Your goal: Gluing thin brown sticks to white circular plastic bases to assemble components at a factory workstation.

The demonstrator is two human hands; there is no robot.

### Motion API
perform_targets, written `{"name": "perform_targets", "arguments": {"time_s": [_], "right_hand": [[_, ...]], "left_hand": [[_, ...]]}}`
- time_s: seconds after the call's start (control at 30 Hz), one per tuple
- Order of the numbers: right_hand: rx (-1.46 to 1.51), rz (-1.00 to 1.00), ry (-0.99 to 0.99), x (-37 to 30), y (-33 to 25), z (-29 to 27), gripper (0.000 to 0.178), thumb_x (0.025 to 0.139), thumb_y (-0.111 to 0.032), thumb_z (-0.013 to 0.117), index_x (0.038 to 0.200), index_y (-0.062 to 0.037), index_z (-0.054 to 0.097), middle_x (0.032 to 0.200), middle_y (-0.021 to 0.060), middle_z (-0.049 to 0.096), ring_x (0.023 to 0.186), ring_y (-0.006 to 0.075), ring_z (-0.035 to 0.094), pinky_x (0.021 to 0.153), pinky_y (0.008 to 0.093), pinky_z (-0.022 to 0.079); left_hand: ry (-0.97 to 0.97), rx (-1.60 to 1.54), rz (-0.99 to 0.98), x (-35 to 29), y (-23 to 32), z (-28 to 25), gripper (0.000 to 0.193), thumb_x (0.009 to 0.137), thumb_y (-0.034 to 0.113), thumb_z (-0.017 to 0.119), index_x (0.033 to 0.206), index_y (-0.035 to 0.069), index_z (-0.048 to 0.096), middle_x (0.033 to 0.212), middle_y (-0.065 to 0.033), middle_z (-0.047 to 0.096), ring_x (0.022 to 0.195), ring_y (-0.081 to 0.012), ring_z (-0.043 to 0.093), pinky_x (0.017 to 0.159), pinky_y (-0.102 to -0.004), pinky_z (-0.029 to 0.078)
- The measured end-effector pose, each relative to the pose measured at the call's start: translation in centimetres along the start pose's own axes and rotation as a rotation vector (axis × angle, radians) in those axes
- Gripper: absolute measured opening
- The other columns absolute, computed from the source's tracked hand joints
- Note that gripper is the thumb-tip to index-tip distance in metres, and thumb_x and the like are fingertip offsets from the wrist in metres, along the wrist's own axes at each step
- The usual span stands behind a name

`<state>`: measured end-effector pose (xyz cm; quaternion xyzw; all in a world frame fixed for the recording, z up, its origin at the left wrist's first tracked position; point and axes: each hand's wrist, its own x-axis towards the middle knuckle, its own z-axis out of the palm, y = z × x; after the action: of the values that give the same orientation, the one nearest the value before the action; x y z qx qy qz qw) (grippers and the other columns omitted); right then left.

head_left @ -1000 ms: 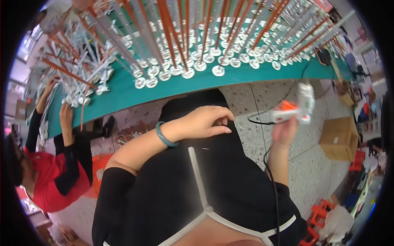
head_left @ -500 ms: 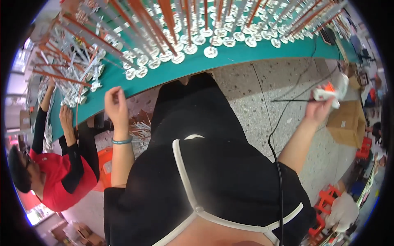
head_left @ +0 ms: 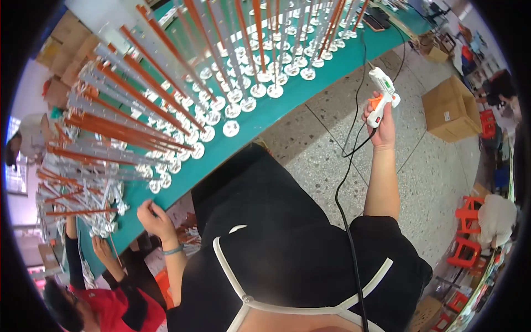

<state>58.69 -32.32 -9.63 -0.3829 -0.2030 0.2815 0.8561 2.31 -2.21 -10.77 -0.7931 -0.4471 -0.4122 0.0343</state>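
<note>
My right hand [head_left: 381,123] is wrapped round the handle of a white hot glue gun [head_left: 381,82] with an orange trigger, held over the floor with its nozzle tilted up toward the table. A black cord [head_left: 342,191] runs from the gun's handle down across my body. My left hand [head_left: 157,220] hovers by the table's near edge, loosely bent, thumb apart, with nothing visible in it. Closest to it stand tall grey and orange-brown strips [head_left: 157,99] on round white bases [head_left: 230,128], in crowded rows on the green table [head_left: 265,119].
At the left, a co-worker in a red top [head_left: 113,310] has both hands at a heap of loose strips [head_left: 83,193]. A cardboard box [head_left: 451,109] stands on the speckled floor at the right. Red stools [head_left: 464,252] are farther right. A dark device [head_left: 376,19] lies on the table's far end.
The glue gun in my right hand has swung inward and turned, nozzle now upward. My view has rotated, so the table slants and my left hand appears lower.
</note>
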Motion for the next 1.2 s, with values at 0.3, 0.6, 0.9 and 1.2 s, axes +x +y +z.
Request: {"name": "perform_targets", "arguments": {"time_s": [0.3, 0.6, 0.9, 1.2], "right_hand": [[-0.076, -0.251, 0.361, -1.4, -6.9, -3.3, 0.055, 0.099, -0.053, 0.045, 0.138, -0.0152, 0.045, 0.093, -0.0004, 0.058, 0.081, 0.0140, 0.055, 0.064, 0.0279, 0.047], [-0.184, -0.380, 0.286, 0.5, -12.0, -2.6, 0.052, 0.100, -0.053, 0.041, 0.140, -0.0205, 0.043, 0.104, 0.0013, 0.059, 0.091, 0.0184, 0.058, 0.057, 0.0267, 0.044], [0.020, -0.456, 0.316, 14.0, -8.3, -1.0, 0.058, 0.095, -0.059, 0.046, 0.140, -0.0237, 0.043, 0.105, 0.0024, 0.060, 0.092, 0.0212, 0.060, 0.064, 0.0305, 0.048], [0.001, -0.287, 0.474, 17.7, -14.9, -6.5, 0.056, 0.099, -0.058, 0.038, 0.142, -0.0224, 0.043, 0.101, 0.0007, 0.063, 0.089, 0.0167, 0.064, 0.065, 0.0310, 0.051]], "left_hand": [[-0.019, 0.060, 0.040, 0.4, 0.7, -0.1, 0.011, 0.089, 0.003, 0.053, 0.096, -0.001, 0.060, 0.085, -0.0137, 0.055, 0.077, -0.0314, 0.052, 0.071, -0.0394, 0.042], [-0.102, 0.051, 0.068, 0.2, -0.3, -1.1, 0.009, 0.091, 0.005, 0.052, 0.097, 0.000, 0.057, 0.088, -0.0129, 0.054, 0.075, -0.0274, 0.050, 0.068, -0.0368, 0.041], [-0.194, 0.107, 0.016, 0.5, 0.6, -1.2, 0.010, 0.090, 0.002, 0.049, 0.098, -0.003, 0.054, 0.091, -0.0171, 0.051, 0.086, -0.0341, 0.050, 0.079, -0.0415, 0.040], [-0.490, 0.248, -0.137, 3.0, 1.6, -2.9, 0.017, 0.092, 0.010, 0.051, 0.104, -0.003, 0.052, 0.095, -0.0213, 0.053, 0.091, -0.0407, 0.052, 0.086, -0.0456, 0.043]]}}
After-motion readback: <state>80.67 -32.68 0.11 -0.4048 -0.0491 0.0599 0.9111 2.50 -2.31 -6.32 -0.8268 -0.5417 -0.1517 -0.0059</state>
